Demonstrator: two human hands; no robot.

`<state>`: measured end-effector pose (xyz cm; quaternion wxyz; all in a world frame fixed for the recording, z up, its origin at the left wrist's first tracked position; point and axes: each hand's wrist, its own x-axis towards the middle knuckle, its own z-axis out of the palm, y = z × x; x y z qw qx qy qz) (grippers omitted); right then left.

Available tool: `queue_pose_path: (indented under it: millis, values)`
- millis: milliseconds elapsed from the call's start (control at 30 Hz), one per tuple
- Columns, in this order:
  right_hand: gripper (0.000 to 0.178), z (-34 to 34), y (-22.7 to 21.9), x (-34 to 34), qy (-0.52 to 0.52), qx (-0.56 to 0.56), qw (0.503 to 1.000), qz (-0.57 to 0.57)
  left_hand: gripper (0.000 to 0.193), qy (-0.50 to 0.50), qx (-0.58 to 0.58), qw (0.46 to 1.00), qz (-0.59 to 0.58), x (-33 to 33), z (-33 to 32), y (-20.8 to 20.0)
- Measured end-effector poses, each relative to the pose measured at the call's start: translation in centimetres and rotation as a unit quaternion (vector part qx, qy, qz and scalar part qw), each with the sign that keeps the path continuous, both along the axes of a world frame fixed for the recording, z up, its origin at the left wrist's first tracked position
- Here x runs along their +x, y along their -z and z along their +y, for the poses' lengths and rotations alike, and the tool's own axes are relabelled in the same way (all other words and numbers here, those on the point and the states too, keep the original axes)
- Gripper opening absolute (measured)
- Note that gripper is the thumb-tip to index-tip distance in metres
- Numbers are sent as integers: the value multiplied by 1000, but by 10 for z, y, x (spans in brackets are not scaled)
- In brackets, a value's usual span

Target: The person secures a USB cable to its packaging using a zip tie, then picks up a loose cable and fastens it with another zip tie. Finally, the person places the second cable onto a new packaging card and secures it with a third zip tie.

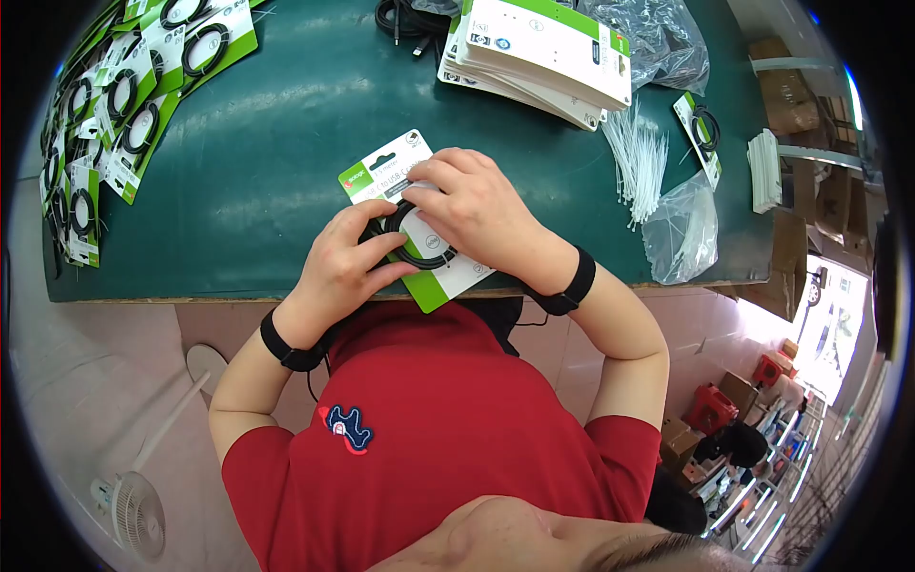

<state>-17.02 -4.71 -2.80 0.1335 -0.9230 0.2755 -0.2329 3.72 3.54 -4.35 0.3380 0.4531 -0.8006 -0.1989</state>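
A white and green backing card (437,292) lies tilted at the front edge of the green table (267,191). On its lower half sits a coiled black cable (437,260). My left hand (345,257) pinches the left side of the coil between thumb and fingers. From the right, my right hand (477,208) lies over the card and the top of the coil. Its fingers are curled, and what their tips hold, if anything, is hidden beneath them.
Carded cables (124,105) are heaped at the far left. A stack of backing cards (548,52) stands at the back, by loose black cables (419,21). White cable ties (636,162), a clear bag (682,234) and one carded cable (703,133) lie at right.
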Motion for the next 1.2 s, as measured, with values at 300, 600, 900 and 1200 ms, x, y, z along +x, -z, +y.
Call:
queue_pose_path:
  millis: [300,600,900,1200]
  values:
    - [8,-14,-4,7,-126,-51,984,116,35,1,2,1000,18,0,0,6]
    - [14,-21,-1,-3,-59,21,998,11,34,3,-17,1000,-8,1,1,2]
    - [18,-28,2,-6,-94,37,993,54,32,12,-14,1000,-7,1,0,4]
    - [17,-19,-13,-24,-84,65,994,-29,31,4,-54,998,-37,-2,-3,-6]
